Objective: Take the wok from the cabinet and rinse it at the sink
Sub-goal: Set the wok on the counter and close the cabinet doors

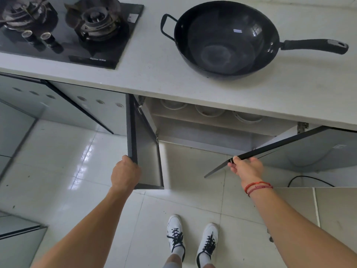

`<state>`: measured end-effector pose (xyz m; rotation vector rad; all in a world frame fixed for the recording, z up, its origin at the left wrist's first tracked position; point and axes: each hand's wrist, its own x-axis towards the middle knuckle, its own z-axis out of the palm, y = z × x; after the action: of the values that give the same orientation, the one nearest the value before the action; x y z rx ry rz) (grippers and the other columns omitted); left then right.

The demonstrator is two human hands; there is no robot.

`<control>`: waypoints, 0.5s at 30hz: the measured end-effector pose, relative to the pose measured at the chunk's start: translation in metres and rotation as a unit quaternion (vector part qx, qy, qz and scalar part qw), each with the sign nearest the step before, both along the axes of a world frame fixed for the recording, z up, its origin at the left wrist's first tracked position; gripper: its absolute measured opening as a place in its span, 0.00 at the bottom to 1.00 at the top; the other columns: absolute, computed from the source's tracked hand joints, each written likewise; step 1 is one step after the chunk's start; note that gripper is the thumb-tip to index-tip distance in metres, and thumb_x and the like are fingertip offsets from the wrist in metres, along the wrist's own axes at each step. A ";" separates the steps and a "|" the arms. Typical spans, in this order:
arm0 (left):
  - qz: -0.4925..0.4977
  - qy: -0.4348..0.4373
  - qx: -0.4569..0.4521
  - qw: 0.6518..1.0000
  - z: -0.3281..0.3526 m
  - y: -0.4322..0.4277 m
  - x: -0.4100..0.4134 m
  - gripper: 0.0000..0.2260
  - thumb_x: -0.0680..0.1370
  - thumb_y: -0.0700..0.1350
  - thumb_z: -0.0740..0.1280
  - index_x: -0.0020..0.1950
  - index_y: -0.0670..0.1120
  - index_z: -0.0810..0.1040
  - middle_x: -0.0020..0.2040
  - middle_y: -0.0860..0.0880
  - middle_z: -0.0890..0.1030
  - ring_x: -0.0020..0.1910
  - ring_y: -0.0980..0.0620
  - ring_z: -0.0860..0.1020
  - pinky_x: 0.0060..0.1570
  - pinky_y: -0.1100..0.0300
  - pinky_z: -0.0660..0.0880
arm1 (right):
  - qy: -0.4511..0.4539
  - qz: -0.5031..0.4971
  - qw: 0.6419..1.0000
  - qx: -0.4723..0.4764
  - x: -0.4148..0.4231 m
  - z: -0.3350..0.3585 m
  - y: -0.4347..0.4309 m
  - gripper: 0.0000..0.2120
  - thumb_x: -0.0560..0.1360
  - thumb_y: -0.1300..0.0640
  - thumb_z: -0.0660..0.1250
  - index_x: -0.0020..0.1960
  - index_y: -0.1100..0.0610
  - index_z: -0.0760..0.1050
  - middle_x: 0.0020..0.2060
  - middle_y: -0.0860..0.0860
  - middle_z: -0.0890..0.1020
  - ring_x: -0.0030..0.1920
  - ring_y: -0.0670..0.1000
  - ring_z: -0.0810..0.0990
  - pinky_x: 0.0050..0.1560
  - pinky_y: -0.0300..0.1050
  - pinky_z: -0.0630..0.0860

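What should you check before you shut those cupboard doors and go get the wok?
1. Wok out of the cabinet, sitting on the counter: ok.
2. Left hand grips the left door: ok.
3. Right hand holds the right door by its edge: ok.
4. Bowls sit inside on the shelf, clear of the doors: ok.
5. Sink free for rinsing: cannot tell, not in view.

Fingers of my left hand (125, 173) hidden behind left door (146, 151) edge, countertop (193, 88) overhang covers most of three bowls (209, 111), hob (81, 55) lettering too small to read.
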<state>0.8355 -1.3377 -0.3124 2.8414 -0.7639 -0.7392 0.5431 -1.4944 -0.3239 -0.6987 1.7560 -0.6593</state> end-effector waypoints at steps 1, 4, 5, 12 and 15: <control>0.009 0.026 -0.017 0.999 -0.003 -0.007 -0.006 0.04 0.79 0.38 0.58 0.49 0.38 0.69 0.44 0.41 0.76 0.41 0.40 0.74 0.38 0.52 0.70 | -0.005 -0.003 1.000 0.000 0.000 -0.001 -0.001 0.06 0.76 0.67 0.68 0.52 0.63 0.73 0.37 0.56 0.81 0.34 0.50 0.83 0.29 0.35 0.79; 0.045 0.126 -0.068 0.989 -0.008 -0.030 -0.023 0.07 0.79 0.42 0.60 0.50 0.39 0.74 0.44 0.42 0.80 0.38 0.44 0.79 0.34 0.56 0.75 | -0.021 -0.011 1.000 0.002 0.002 0.000 -0.006 0.06 0.76 0.68 0.68 0.50 0.64 0.73 0.36 0.57 0.81 0.34 0.52 0.82 0.27 0.34 0.78; 0.057 0.155 -0.081 0.983 -0.009 -0.038 -0.029 0.08 0.79 0.43 0.61 0.50 0.39 0.75 0.43 0.42 0.81 0.37 0.44 0.81 0.34 0.56 0.77 | -0.024 -0.013 1.000 0.005 0.002 -0.002 -0.009 0.06 0.75 0.68 0.69 0.49 0.64 0.73 0.36 0.57 0.81 0.33 0.52 0.82 0.27 0.34 0.77; 0.139 0.255 -0.150 0.945 -0.010 -0.099 -0.067 0.10 0.80 0.42 0.65 0.47 0.36 0.78 0.33 0.43 0.83 0.28 0.48 0.81 0.31 0.60 0.78 | -0.029 -0.007 0.999 0.043 0.010 -0.011 -0.032 0.10 0.72 0.66 0.73 0.51 0.67 0.78 0.36 0.58 0.85 0.34 0.50 0.85 0.35 0.38 0.81; 0.164 0.272 -0.163 0.934 -0.013 -0.120 -0.076 0.11 0.80 0.44 0.65 0.47 0.36 0.79 0.32 0.42 0.83 0.27 0.49 0.81 0.30 0.61 0.77 | -0.055 -0.031 0.997 0.047 0.015 -0.015 -0.042 0.09 0.71 0.63 0.73 0.48 0.66 0.78 0.33 0.58 0.85 0.38 0.54 0.86 0.43 0.44 0.83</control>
<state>0.7592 -1.4581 -0.3251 2.2172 -0.2813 -1.1386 0.5581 -1.5365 -0.3390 -0.5361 1.6995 -0.6411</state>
